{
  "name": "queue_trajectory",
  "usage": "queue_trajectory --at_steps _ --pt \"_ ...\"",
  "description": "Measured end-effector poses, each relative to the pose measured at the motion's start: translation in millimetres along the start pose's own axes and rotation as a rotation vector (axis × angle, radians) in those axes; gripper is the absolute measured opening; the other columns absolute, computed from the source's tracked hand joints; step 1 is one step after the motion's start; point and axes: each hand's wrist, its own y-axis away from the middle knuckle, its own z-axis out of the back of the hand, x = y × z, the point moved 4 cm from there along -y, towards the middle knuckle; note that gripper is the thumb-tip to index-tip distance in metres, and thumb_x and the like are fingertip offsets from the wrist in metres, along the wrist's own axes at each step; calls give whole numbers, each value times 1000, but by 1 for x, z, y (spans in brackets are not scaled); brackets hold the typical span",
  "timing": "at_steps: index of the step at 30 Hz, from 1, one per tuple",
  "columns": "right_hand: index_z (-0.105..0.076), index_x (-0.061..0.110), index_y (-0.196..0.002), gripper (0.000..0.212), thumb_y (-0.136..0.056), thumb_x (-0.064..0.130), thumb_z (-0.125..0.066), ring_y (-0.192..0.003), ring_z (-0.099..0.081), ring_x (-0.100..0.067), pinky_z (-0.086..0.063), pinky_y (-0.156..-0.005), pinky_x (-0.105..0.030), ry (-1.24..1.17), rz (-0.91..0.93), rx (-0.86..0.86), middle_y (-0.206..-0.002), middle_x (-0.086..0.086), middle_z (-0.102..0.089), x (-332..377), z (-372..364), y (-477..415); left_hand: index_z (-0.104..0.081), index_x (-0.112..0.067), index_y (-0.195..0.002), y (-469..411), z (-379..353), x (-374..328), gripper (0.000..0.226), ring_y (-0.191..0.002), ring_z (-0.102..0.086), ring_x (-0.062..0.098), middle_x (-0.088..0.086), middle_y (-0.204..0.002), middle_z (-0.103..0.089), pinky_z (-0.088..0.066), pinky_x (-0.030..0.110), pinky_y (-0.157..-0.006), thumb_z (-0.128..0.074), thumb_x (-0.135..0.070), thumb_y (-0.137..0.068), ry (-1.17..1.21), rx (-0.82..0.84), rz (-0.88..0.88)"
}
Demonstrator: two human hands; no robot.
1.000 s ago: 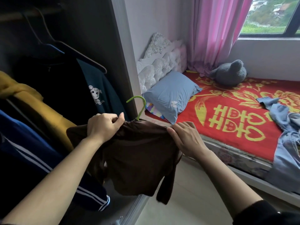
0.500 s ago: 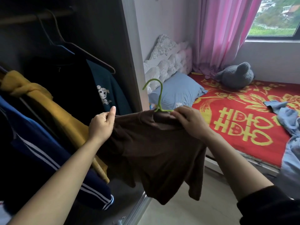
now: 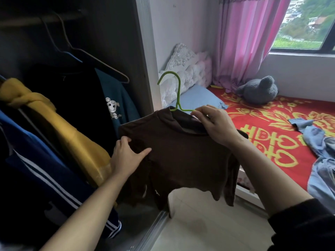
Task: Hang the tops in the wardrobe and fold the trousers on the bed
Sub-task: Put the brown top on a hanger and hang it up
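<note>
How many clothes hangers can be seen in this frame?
3. A green hanger inside the brown top, held up by the hands; a blue hanger and a dark hanger on the wardrobe rail. Hanging clothes may hide more.

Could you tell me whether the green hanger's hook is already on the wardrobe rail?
No, the green hanger is held up in front of the wardrobe, its hook free.

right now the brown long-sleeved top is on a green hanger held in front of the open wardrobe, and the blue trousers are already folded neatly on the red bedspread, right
Not quite. The head view shows the blue trousers lying crumpled and unfolded on the red bedspread. The rest holds: the brown long-sleeved top is on the green hanger, with the left hand and right hand holding it in front of the open wardrobe.
</note>
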Motion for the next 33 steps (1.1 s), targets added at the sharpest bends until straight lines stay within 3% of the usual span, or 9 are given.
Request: queue_trajectory --at_steps 5,9,16,19,23,25,28,30,33 --pt "-72 21 -102 24 -101 38 -54 -81 -65 -8 -52 -72 -37 -106 -14 19 -89 9 -71 -1 5 3 -71 -19 -108 -18 -11 -17 57 -86 -64 22 5 -96 -65 -50 30 -72 -79 -58 -68 257 -33 117" --pt "-73 22 -101 21 -101 34 -55 -79 -67 -14 -50 -73 -38 -203 -74 16 -86 6 -73 -4 4 12 -78 -18 -98 -28 -21 -29 25 -91 -68 23 5 -96 -72 -55 39 -84 -77 -35 -80 535 11 177" --pt "-65 36 -119 24 -102 41 -49 -85 -65 -9 -49 -68 -34 -6 -89 -54 -95 16 -70 -7 14 17 -65 -9 -100 -28 -13 -33 11 -94 -65 32 12 -100 -70 -52 42 -84 -59 -15 -93 423 -99 142" --pt "-54 45 -131 32 -103 36 -41 -105 -63 -18 -50 -78 -39 297 -56 115 -120 13 -67 -21 19 17 -65 -9 -108 -34 1 -12 19 -99 -63 37 17 -105 -70 -50 41 -86 -53 -7 -94 293 -139 193" --pt "-57 48 -125 34 -100 32 -40 -113 -62 -26 -50 -84 -39 597 -135 507 -128 5 -66 -46 12 28 -66 -12 -105 -49 23 23 18 -98 -62 38 16 -103 -70 -48 41 -86 -52 -7 -94 243 -222 248" --pt "-62 43 -125 33 -101 30 -42 -114 -61 -25 -48 -87 -37 508 -104 527 -127 4 -66 -42 5 30 -67 -14 -101 -52 24 22 15 -94 -63 36 12 -98 -71 -48 39 -83 -56 -7 -93 219 -176 142" --pt "-66 25 -126 29 -104 25 -48 -107 -62 -26 -47 -93 -41 105 -95 300 -115 -5 -67 -28 8 20 -68 -16 -95 -50 17 20 12 -90 -65 34 11 -94 -72 -48 37 -79 -61 -8 -90 108 -30 33" --pt "-66 20 -126 29 -104 26 -49 -102 -62 -22 -47 -92 -40 -12 -92 195 -109 -5 -66 -21 12 14 -66 -19 -90 -46 14 29 10 -89 -64 33 11 -94 -72 -48 37 -75 -62 -11 -89 65 59 75" --pt "-66 22 -127 30 -103 29 -49 -96 -62 -19 -47 -87 -33 -13 -43 261 -102 -2 -64 -9 0 18 -63 -18 -94 -40 19 36 15 -96 -61 35 12 -104 -69 -50 40 -79 -60 -7 -85 23 80 146"
